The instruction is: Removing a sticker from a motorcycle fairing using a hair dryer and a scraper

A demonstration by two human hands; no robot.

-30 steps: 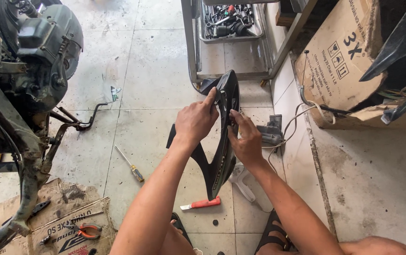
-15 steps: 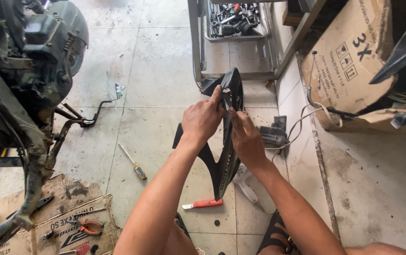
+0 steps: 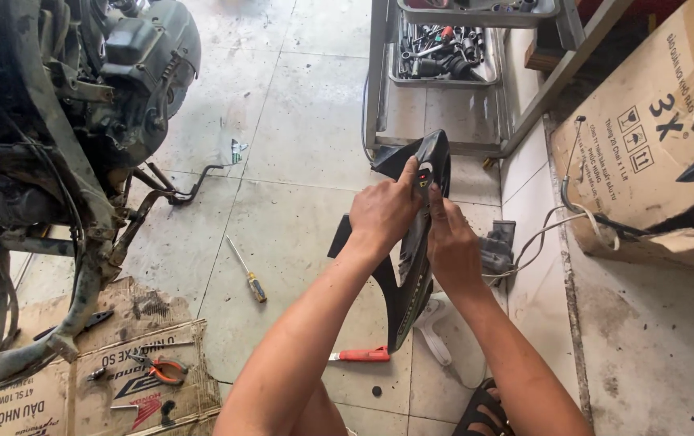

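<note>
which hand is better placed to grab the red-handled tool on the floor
Left, probably. The left hand sits on the same side of the black plastic fairing panel as the red-handled tool; the right hand is behind it.

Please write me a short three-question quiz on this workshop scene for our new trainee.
1. True or false: both the left hand and the right hand grip the black plastic motorcycle fairing panel.
2. Which tool lies on the tiled floor directly below the panel? A) the red-handled knife B) the yellow-handled screwdriver
3. What lies under the orange-handled pliers?

Key: 1 true; 2 A; 3 flattened brown cardboard.
</note>
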